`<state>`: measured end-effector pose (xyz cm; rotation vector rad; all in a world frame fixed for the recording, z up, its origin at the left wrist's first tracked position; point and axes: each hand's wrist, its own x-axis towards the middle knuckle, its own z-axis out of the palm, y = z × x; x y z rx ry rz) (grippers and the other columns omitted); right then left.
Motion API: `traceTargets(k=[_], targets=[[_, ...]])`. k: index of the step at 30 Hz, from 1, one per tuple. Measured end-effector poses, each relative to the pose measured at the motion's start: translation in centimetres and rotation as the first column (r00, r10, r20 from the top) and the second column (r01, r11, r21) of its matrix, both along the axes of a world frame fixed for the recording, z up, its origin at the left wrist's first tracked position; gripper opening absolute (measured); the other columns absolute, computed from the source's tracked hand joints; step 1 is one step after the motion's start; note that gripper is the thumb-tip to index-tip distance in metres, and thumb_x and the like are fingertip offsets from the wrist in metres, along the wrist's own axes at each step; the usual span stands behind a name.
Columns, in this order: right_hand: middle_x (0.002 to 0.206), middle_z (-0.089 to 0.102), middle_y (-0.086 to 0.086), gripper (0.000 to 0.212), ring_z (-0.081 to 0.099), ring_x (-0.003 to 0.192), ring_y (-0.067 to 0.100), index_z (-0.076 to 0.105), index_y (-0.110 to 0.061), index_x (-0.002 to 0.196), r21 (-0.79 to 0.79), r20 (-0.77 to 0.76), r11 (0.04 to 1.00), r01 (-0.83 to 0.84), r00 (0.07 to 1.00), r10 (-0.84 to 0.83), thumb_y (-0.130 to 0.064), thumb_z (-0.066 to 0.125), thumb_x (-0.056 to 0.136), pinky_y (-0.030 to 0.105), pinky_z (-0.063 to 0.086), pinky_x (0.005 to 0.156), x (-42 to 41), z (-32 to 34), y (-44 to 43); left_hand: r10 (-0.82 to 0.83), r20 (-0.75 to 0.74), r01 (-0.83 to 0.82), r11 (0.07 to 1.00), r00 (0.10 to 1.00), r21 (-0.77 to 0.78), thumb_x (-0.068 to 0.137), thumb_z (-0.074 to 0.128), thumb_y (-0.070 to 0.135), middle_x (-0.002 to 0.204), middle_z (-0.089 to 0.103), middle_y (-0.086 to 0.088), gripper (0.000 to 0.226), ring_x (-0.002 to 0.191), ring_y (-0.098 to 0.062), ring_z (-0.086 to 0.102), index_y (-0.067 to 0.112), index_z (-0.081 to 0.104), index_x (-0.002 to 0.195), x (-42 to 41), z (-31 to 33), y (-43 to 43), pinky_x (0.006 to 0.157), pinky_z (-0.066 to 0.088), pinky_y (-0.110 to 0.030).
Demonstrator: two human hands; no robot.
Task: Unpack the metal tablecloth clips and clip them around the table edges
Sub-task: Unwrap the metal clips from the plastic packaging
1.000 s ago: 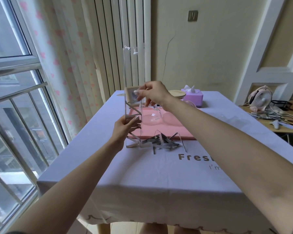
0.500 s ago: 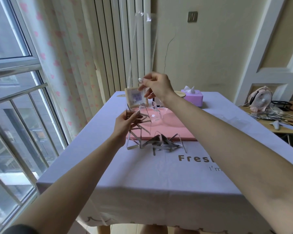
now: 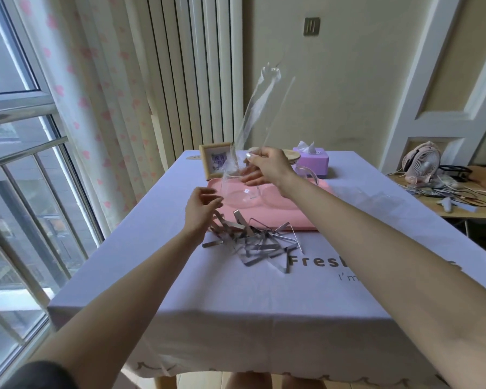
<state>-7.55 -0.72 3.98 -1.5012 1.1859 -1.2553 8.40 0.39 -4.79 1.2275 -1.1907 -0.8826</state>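
the metal clips (image 3: pixel 253 241) lie in a loose tangled heap on the lilac-clothed bench (image 3: pixel 208 290), about mid-bench and just in front of the pink tray's (image 3: pixel 295 219) near edge. the left hand (image 3: pixel 201 211) hangs at the heap's left end, its fingers (image 3: pixel 212 202) loosely spread and holding nothing. the right hand (image 3: pixel 267 167), raised over the tray, pinches the lower end of a clear plastic bag (image 3: pixel 257 108) that stands up from its fingers (image 3: pixel 251 157). a photo frame (image 3: pixel 215 161) stands near the bench's far edge.
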Motion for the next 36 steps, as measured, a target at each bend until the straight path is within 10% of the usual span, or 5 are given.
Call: traceTargets(k=[3, 6, 15, 26, 36], targets=[[0.08, 0.064, 0.023, 0.018, 0.065, 0.056, 0.026, 0.05, -0.012, 0.078, -0.008, 0.03, 0.998, 0.065, 0.997, -0.065, -0.009, 0.048, 0.096, 0.035, 0.057, 0.057, -0.4, -1.9, 0.0, 0.398, 0.402, -0.272, 0.902, 0.825, -0.334, 0.089, 0.054, 0.027, 0.112, 0.059, -0.008, 0.031, 0.102, -0.023, 0.054, 0.009, 0.051, 0.114, -0.6, -0.7, 0.5, 0.083, 0.043, -0.036], [0.083, 0.066, 0.023, 0.018, 0.066, 0.065, 0.032, 0.052, -0.013, 0.077, -0.003, 0.059, 0.993, 0.12, 0.991, -0.119, -0.009, 0.049, 0.095, 0.039, 0.057, 0.063, -0.8, -3.8, 0.1, 0.397, 0.614, -0.016, 0.848, 0.683, -0.53, 0.086, 0.039, 0.04, 0.103, 0.062, -0.004, 0.039, 0.093, -0.023, 0.056, 0.012, 0.059, 0.103, -1.6, -1.7, 3.0, 0.074, 0.041, -0.034], [0.076, 0.066, 0.017, 0.014, 0.065, 0.058, 0.023, 0.058, 0.0, 0.095, 0.028, 0.073, 0.991, 0.132, 0.988, -0.134, -0.012, 0.051, 0.094, 0.032, 0.057, 0.057, -2.5, -4.6, 0.3, 0.144, 0.981, 0.6, 0.777, 0.13, -0.193, 0.077, 0.04, 0.074, 0.127, 0.06, 0.001, 0.069, 0.115, -0.022, 0.055, 0.026, 0.061, 0.122, -3.5, -2.8, 4.4, 0.091, 0.043, -0.034], [0.077, 0.068, 0.012, 0.023, 0.056, 0.046, 0.01, 0.047, -0.011, 0.105, 0.015, -0.039, 0.937, 0.348, 0.937, -0.348, 0.002, 0.05, 0.086, 0.018, 0.042, 0.043, -6.8, -5.2, 0.9, 0.104, 0.935, 0.458, 0.85, 0.338, -0.26, 0.083, 0.054, 0.035, 0.124, 0.057, -0.004, 0.05, 0.109, -0.029, 0.055, 0.02, 0.051, 0.131, -3.1, -4.2, 3.0, 0.09, 0.043, -0.039], [0.063, 0.07, 0.0, 0.028, 0.062, 0.096, 0.021, 0.064, -0.008, 0.114, 0.089, -0.267, 0.671, 0.736, 0.667, -0.696, -0.014, 0.056, 0.087, 0.027, 0.045, 0.085, -19.1, -6.3, 1.7, 0.13, 0.902, 0.449, 0.833, 0.411, -0.325, 0.083, 0.041, 0.049, 0.114, 0.06, -0.002, 0.047, 0.103, -0.024, 0.054, 0.018, 0.06, 0.113, -2.5, -4.0, 3.4, 0.085, 0.036, -0.032]])
